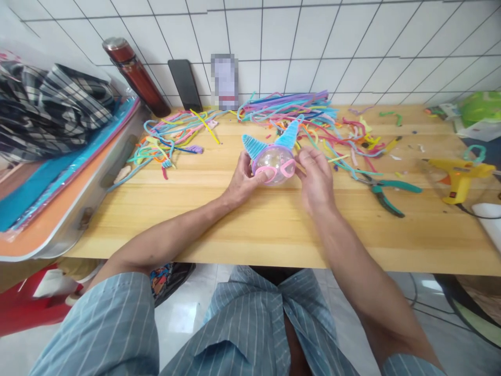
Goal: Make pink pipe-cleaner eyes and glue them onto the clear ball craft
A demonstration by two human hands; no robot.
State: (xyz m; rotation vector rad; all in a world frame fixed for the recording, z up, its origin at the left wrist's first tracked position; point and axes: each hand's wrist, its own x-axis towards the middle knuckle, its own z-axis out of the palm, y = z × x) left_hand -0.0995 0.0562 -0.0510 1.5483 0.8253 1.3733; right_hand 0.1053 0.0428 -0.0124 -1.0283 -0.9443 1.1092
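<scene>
A clear ball [276, 158] with two blue pipe-cleaner ears [287, 134], a purple band around its top and pink rings [265, 174] on its front is held above the wooden table. My left hand [243, 180] grips its left side, the thumb lying by the left pink ring. On the other side, the bent fingers of my right hand [315, 175] close at the ball's right edge, near the other ring. The fingertips of my right hand are partly hidden, so their exact hold is unclear.
Loose pipe cleaners [289, 107] lie along the back and in a left pile [160, 149]. To the right are pliers [385, 194] and a yellow glue gun [457, 177]. A thermos [136, 78] and two phones [185, 84] stand by the wall. An orange tray [50, 230] occupies the left.
</scene>
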